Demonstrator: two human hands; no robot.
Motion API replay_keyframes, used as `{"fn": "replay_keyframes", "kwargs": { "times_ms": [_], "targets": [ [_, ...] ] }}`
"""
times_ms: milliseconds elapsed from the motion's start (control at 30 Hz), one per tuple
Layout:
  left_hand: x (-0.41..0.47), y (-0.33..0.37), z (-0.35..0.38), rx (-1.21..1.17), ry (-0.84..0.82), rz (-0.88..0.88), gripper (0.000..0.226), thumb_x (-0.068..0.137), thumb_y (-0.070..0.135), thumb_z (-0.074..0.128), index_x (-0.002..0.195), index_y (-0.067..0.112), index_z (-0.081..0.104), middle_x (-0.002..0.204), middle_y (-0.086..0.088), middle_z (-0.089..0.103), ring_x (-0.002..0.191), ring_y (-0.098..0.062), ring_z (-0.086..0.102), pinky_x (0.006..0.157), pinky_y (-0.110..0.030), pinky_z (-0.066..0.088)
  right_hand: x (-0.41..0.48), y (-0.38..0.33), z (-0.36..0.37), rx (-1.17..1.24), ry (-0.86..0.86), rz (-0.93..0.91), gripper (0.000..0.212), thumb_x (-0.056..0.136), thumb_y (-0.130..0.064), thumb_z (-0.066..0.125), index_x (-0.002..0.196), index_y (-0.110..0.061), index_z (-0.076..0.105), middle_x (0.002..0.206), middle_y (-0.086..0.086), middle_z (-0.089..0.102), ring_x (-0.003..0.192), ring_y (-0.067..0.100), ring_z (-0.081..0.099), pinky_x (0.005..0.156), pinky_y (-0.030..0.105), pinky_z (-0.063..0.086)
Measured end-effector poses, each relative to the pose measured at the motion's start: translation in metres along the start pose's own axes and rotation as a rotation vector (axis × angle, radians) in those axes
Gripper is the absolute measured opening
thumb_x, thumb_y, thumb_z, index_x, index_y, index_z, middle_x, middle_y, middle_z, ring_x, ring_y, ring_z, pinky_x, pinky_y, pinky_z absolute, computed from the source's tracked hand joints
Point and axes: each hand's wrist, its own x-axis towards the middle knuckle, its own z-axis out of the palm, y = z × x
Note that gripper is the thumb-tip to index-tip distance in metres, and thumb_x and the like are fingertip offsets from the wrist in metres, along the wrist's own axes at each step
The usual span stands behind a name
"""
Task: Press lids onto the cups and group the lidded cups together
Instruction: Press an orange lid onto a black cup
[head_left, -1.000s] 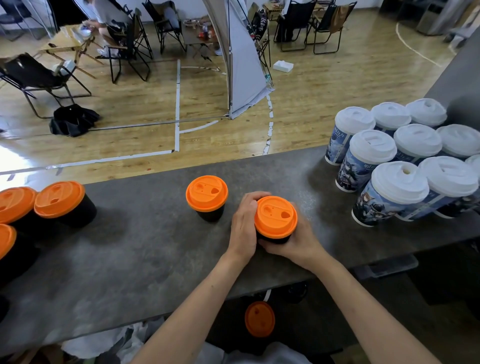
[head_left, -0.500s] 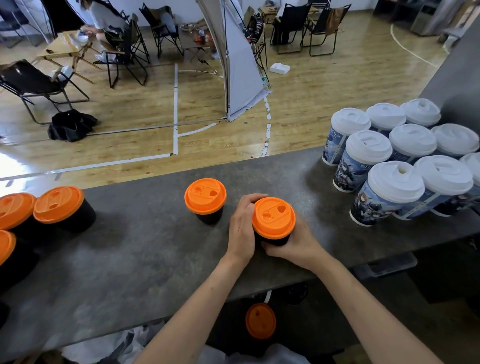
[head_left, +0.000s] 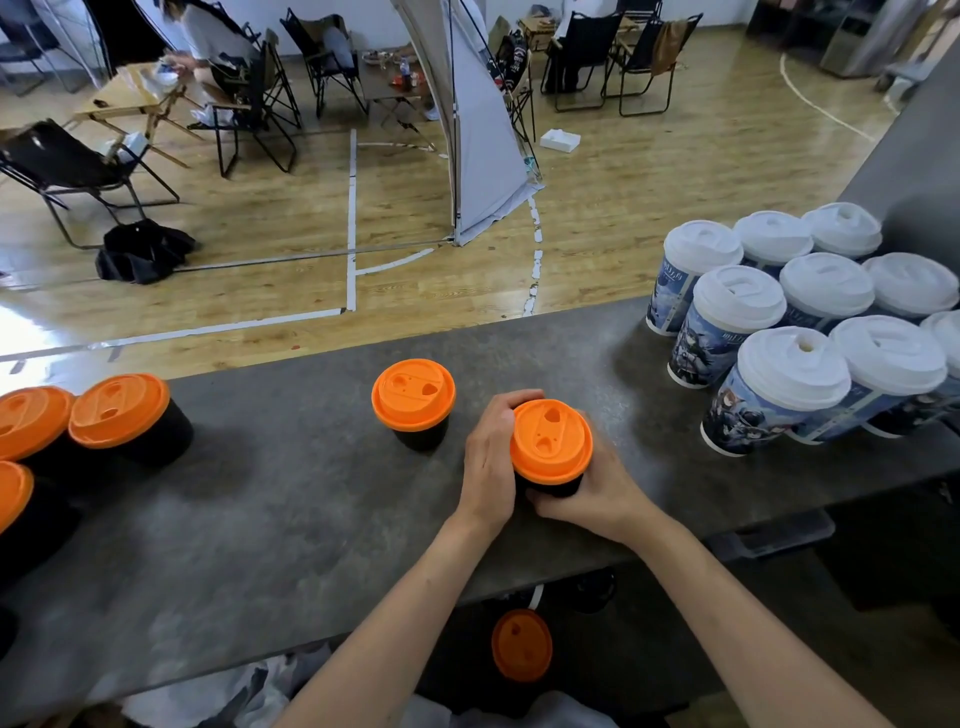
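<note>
The grey counter (head_left: 270, 519) bears a black cup (head_left: 550, 489) near its front edge. Well right of that cup stand the white-lidded printed cups (head_left: 789, 374). Far to its left are the orange-lidded black cups (head_left: 119, 410), and just left of it is a lone lidded cup (head_left: 414, 395) (untouched). The left hand (head_left: 488, 457) and right hand (head_left: 597, 493) wrap the black cup's sides, fingers curled round it, below its orange lid (head_left: 550, 441).
</note>
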Motion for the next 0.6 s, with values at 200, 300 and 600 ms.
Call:
{"fn": "replay_keyframes", "kwargs": {
  "times_ms": [200, 300, 600],
  "targets": [
    [0.0013, -0.0008, -0.0007, 0.025, 0.026, -0.009, 0.038, 0.104, 0.024, 0.032, 0.116, 0.012, 0.066, 0.113, -0.002, 0.070, 0.110, -0.022, 0.066, 0.095, -0.034, 0.051, -0.0016, -0.0050, 0.0060, 0.038, 0.044, -0.005, 0.091, 0.061, -0.023, 0.098, 0.134, -0.021, 0.045, 0.123, -0.022, 0.058, 0.121, 0.003, 0.057, 0.097, 0.013, 0.044],
    [0.0017, -0.0007, -0.0013, 0.001, 0.020, -0.013, 0.037, 0.103, 0.023, 0.033, 0.116, 0.011, 0.065, 0.112, -0.003, 0.071, 0.110, -0.024, 0.067, 0.095, -0.036, 0.052, -0.0017, -0.0004, 0.0060, 0.026, 0.070, 0.008, 0.087, 0.062, -0.017, 0.097, 0.130, -0.028, 0.044, 0.122, -0.015, 0.059, 0.118, 0.001, 0.057, 0.096, 0.012, 0.043],
    [0.0043, -0.0066, -0.0015, 0.043, 0.024, -0.026, 0.037, 0.104, 0.023, 0.030, 0.114, 0.012, 0.064, 0.109, -0.004, 0.071, 0.106, -0.020, 0.067, 0.094, -0.034, 0.052, 0.0004, -0.0011, 0.0098, 0.007, 0.065, -0.021, 0.090, 0.057, -0.029, 0.098, 0.128, -0.036, 0.043, 0.124, -0.016, 0.057, 0.116, -0.010, 0.054, 0.093, 0.004, 0.039]
  ]
}}
